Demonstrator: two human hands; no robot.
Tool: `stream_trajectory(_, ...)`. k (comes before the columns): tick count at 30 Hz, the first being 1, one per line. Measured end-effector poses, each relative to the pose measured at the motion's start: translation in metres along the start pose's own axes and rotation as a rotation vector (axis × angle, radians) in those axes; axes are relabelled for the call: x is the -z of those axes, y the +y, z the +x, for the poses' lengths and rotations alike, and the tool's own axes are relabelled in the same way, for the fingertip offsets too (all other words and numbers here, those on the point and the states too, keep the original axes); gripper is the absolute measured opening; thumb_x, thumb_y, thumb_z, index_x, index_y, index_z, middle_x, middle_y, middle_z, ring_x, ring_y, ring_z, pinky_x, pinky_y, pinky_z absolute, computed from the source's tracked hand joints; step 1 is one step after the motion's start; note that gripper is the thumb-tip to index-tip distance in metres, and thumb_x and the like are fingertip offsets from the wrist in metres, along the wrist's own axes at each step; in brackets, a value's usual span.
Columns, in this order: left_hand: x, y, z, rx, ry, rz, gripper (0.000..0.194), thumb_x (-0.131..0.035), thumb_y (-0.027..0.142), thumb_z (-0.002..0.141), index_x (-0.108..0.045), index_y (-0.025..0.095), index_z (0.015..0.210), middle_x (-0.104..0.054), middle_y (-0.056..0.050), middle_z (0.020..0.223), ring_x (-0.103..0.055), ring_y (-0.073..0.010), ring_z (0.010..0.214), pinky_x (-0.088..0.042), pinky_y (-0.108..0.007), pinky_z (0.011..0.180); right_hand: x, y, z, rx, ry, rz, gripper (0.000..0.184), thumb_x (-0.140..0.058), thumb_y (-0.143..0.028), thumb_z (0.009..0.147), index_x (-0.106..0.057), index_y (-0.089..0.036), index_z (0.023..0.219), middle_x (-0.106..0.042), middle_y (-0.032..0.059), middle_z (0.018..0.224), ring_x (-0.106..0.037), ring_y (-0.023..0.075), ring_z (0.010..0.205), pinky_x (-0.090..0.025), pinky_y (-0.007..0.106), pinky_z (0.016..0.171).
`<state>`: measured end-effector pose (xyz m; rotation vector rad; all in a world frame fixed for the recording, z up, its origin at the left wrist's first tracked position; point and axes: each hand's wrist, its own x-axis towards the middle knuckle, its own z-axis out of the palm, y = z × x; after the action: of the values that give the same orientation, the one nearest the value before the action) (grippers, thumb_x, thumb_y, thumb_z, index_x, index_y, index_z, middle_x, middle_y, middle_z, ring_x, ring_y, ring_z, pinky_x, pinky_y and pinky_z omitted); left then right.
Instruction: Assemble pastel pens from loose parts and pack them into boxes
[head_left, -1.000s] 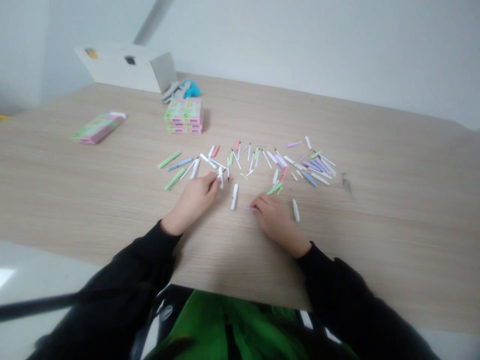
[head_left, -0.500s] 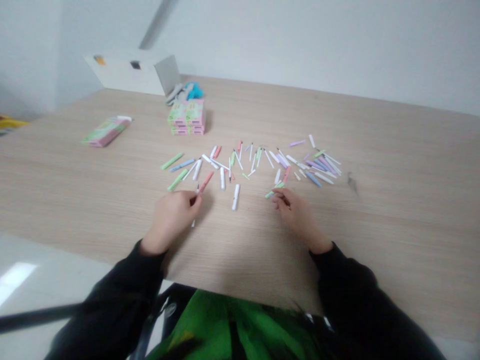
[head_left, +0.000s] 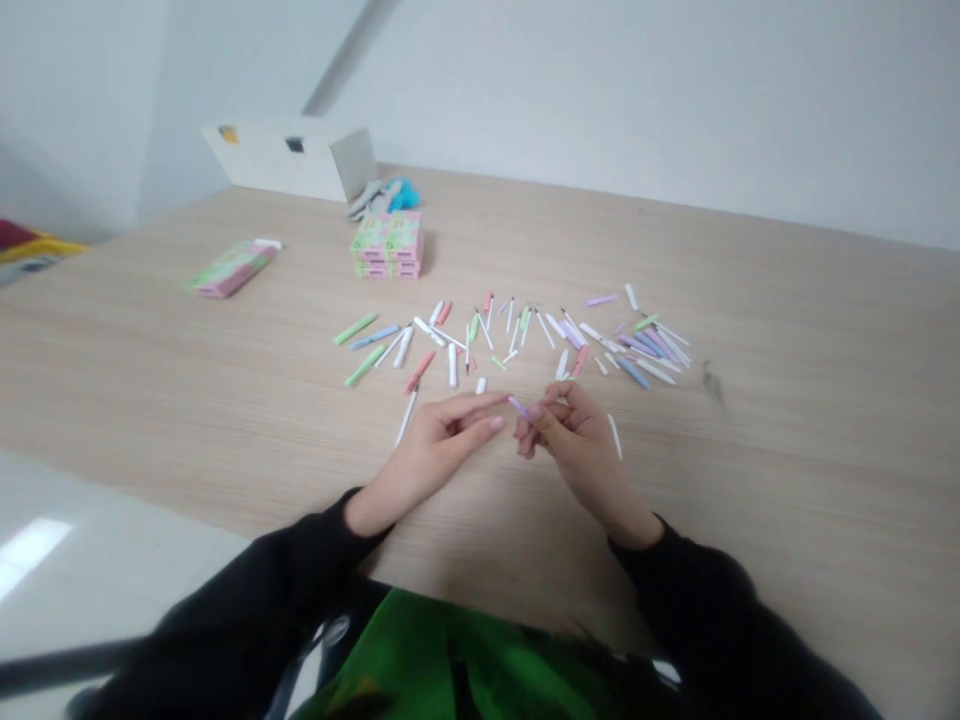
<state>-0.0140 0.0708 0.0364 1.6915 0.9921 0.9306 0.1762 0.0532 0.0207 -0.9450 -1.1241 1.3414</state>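
My right hand [head_left: 581, 445] pinches a small purple pen part [head_left: 519, 407] between thumb and fingers. Its exact kind is too small to tell. My left hand [head_left: 439, 438] comes in from the other side, thumb and straight fingers apart, with the index fingertip at the purple part's end. A thin white stick [head_left: 615, 437] shows beside my right hand; whether it is held or lying there I cannot tell. A red pen barrel [head_left: 419, 372] and a white pen refill [head_left: 407, 415] with a dark tip lie just beyond my left hand.
Loose pen parts spread across the table [head_left: 787, 420], among them green barrels [head_left: 365, 366], a blue barrel [head_left: 634, 372] and several white refills. Farther back stand stacked pink-green boxes [head_left: 388, 246], gloves [head_left: 386, 197] and a white box [head_left: 289, 160]. Another pink-green pack [head_left: 234, 268] lies left.
My left hand has let go of the red barrel and refill and moved right. My right hand has left the green piece and now holds the purple part, close to my left hand.
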Motion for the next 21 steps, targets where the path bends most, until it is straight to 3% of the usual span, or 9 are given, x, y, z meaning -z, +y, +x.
stream_trajectory(2, -0.015, 0.005, 0.005, 0.017, -0.086, -0.209, 0.038, -0.058, 0.043, 0.097, -0.068, 0.016, 0.073, -0.061, 0.0, 0.068, -0.045, -0.0113, 0.059, -0.038, -0.026, 0.062, -0.009, -0.006, -0.001, -0.012, -0.068, 0.038, 0.042, -0.077, -0.051, 0.083, -0.043, -0.026, 0.086, -0.068, -0.0075, 0.062, -0.062, 0.0121, 0.048, -0.052, 0.026, 0.051)
stream_trajectory(5, -0.02, 0.002, 0.012, 0.076, -0.018, -0.345, 0.04, -0.061, 0.044, 0.095, -0.065, 0.016, 0.067, -0.052, 0.002, 0.061, -0.037, -0.0097, 0.055, -0.032, -0.025, 0.056, 0.001, -0.016, 0.01, -0.033, -0.163, -0.087, 0.038, -0.075, -0.05, 0.085, -0.047, -0.025, 0.087, -0.067, -0.0062, 0.064, -0.062, 0.012, 0.051, -0.054, 0.028, 0.056)
stream_trajectory(8, -0.007, -0.007, 0.017, 0.176, 0.1, -0.373, 0.036, -0.064, 0.046, 0.092, -0.063, 0.016, 0.072, -0.043, 0.005, 0.057, -0.035, -0.0094, 0.054, -0.028, -0.023, 0.053, 0.039, -0.032, 0.041, -0.031, -0.208, -0.432, 0.023, -0.069, -0.04, 0.089, -0.057, -0.021, 0.084, -0.07, 0.0001, 0.072, -0.066, 0.0139, 0.064, -0.055, 0.029, 0.064)
stream_trajectory(10, 0.006, -0.012, 0.019, 0.237, 0.123, -0.384, 0.036, -0.064, 0.049, 0.091, -0.06, 0.017, 0.076, -0.048, 0.004, 0.061, -0.039, -0.0096, 0.056, -0.031, -0.022, 0.054, 0.071, -0.044, 0.069, -0.064, -0.183, -0.678, 0.008, -0.065, -0.027, 0.088, -0.062, -0.019, 0.088, -0.071, 0.0028, 0.076, -0.066, 0.0159, 0.067, -0.053, 0.029, 0.063)
stream_trajectory(14, 0.03, -0.022, 0.015, 0.345, 0.114, -0.358, 0.042, -0.063, 0.058, 0.09, -0.056, 0.018, 0.079, -0.057, 0.004, 0.066, -0.04, -0.0088, 0.051, -0.031, -0.022, 0.051, 0.126, -0.063, 0.119, -0.101, -0.023, -1.148, 0.019, -0.058, -0.016, 0.085, -0.069, -0.014, 0.101, -0.074, 0.0093, 0.089, -0.067, 0.0199, 0.073, -0.052, 0.032, 0.069)
stream_trajectory(17, 0.039, -0.029, 0.011, 0.416, 0.093, -0.22, 0.051, -0.059, 0.062, 0.092, -0.053, 0.018, 0.067, -0.047, 0.005, 0.055, -0.036, -0.0093, 0.05, -0.028, -0.021, 0.049, 0.153, -0.07, 0.14, -0.149, 0.015, -1.294, 0.029, -0.056, -0.014, 0.083, -0.071, -0.011, 0.107, -0.075, 0.0121, 0.099, -0.065, 0.0188, 0.069, -0.051, 0.031, 0.066)
stream_trajectory(21, 0.042, -0.037, 0.007, 0.545, 0.064, -0.123, 0.06, -0.058, 0.07, 0.089, -0.045, 0.018, 0.059, -0.039, 0.005, 0.053, -0.033, -0.0099, 0.051, -0.03, -0.021, 0.05, 0.18, -0.077, 0.151, -0.127, 0.016, -1.373, 0.027, -0.056, -0.016, 0.083, -0.073, -0.013, 0.104, -0.075, 0.0104, 0.093, -0.065, 0.0185, 0.072, -0.051, 0.031, 0.069)
